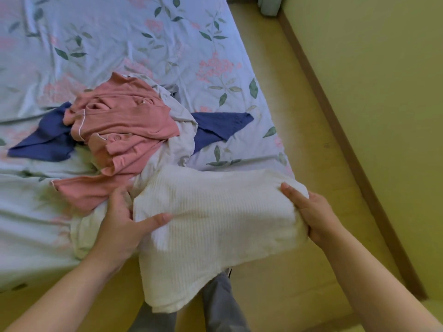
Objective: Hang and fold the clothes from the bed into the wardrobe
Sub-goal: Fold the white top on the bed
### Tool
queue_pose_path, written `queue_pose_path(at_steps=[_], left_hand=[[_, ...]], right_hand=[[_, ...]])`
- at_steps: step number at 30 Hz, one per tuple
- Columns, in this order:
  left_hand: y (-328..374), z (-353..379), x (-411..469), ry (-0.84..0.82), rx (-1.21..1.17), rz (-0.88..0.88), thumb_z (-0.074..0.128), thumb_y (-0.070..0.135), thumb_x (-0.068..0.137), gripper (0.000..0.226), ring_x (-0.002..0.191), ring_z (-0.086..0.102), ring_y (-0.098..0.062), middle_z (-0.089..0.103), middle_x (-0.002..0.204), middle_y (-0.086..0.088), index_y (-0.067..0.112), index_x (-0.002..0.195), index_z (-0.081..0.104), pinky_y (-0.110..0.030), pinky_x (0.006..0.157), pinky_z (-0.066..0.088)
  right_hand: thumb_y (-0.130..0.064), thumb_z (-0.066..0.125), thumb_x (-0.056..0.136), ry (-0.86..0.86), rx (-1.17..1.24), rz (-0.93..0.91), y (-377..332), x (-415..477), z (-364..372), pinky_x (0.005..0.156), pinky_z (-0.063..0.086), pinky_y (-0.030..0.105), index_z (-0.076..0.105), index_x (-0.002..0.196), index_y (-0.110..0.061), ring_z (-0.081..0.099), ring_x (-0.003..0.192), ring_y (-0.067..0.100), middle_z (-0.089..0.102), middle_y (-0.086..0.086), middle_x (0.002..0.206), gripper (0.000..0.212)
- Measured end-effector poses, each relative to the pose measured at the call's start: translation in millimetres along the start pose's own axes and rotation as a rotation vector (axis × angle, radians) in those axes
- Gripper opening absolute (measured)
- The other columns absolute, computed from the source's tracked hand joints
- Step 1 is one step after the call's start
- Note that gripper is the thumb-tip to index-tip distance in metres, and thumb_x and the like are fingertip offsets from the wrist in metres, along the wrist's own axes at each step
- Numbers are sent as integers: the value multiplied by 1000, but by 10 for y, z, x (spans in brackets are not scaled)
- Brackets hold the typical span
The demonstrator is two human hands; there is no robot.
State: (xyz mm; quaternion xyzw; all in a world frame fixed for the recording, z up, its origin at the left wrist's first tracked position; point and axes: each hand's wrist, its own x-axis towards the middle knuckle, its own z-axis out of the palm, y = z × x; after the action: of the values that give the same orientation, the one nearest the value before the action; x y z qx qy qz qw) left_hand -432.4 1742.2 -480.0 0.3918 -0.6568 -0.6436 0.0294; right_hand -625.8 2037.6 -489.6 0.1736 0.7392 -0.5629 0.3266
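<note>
Nothing legible anywhere: no text, label, brand, number or sign to be read on the white ribbed garment point(215, 212), the pink pyjamas point(124, 121), the blue garment point(223, 125) or the floral bedsheet point(119, 32).

Left hand point(119, 226), right hand point(315, 215) both curled, gripping.

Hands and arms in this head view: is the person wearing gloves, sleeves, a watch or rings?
No. The left hand and right hand are bare: no gloves, rings or watch showing. The left forearm and right forearm are uncovered to the frame's edge; no sleeves show.
</note>
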Motion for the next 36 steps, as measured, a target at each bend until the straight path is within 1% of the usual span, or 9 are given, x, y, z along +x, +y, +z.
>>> queue_pose_path(at_steps=[5, 8, 13, 18, 21, 24, 28, 33, 36], left_hand=[[-48, 103, 334, -76, 53, -172, 89, 22, 65, 67, 109, 63, -23, 63, 124, -8, 18, 125, 58, -38, 92, 52], [-110, 322, 749, -6, 92, -83, 79, 18, 78, 45, 109, 60, -18, 63, 121, 0, 20, 120, 63, -24, 82, 47], [-147, 607, 1543, 8, 204, 97, 85, 19, 71, 67, 98, 51, 5, 54, 122, 8, 20, 131, 56, 3, 71, 37], [-305, 576, 2027, -147, 224, 50, 84, 1, 68, 97, 135, 45, -20, 42, 150, -7, 8, 150, 31, -43, 113, 36], [-451, 648, 2101, -88, 333, 80, 79, -1, 74, 103, 141, 36, -18, 30, 158, -3, 17, 155, 16, -30, 114, 31], [-481, 752, 2158, -47, 447, 136, 76, 18, 82, 103, 144, 27, -14, 13, 162, 6, 23, 156, 5, -14, 103, 25], [-436, 767, 2155, -173, 459, 70, 82, 54, 53, 139, 135, 18, 2, 4, 157, 19, 32, 153, -13, -18, 105, 18], [-533, 535, 2077, -284, 243, -9, 94, 52, 43, 145, 141, 20, 5, 13, 157, 23, 36, 154, 1, -26, 116, 22], [-604, 438, 2056, -317, 232, -63, 94, 50, 44, 138, 142, 29, -4, 26, 157, 18, 34, 154, 12, -36, 117, 27]], right_hand=[[-42, 80, 75, 52, -49, 197, 55, 318, 115, 83, 55, 40, 62, 119, -6, 64, 100, 28, 67, 9, 113, 60], [-45, 79, 77, 87, 25, 266, 49, 715, 281, 95, 51, 52, 54, 128, -13, 60, 107, 35, 62, 11, 120, 66], [-23, 69, 90, 105, 66, 120, -25, 1468, 435, 94, 52, 47, 55, 130, -8, 62, 103, 31, 65, 6, 104, 44], [-19, 68, 90, 165, -202, -24, 63, 1856, 506, 92, 52, 46, 65, 116, -4, 62, 103, 29, 68, 10, 110, 30], [-19, 66, 90, 241, -293, -95, 125, 1935, 594, 78, 48, 36, 65, 100, -8, 61, 94, 27, 63, 1, 87, 15], [-27, 65, 91, 213, -273, -42, 224, 1934, 616, 88, 51, 39, 61, 116, -7, 60, 106, 27, 64, 5, 108, 32], [-23, 70, 89, -51, 123, 106, 306, 1850, 542, 84, 57, 37, 58, 127, -13, 65, 105, 24, 67, 7, 118, 42], [-5, 70, 86, -16, 495, 212, 316, 1766, 455, 56, 54, 18, 64, 104, -5, 68, 65, 10, 73, 3, 83, 19], [-4, 73, 84, 52, 395, 252, 426, 1687, 480, 55, 54, 20, 65, 98, -7, 65, 61, 11, 72, 2, 79, 17]])
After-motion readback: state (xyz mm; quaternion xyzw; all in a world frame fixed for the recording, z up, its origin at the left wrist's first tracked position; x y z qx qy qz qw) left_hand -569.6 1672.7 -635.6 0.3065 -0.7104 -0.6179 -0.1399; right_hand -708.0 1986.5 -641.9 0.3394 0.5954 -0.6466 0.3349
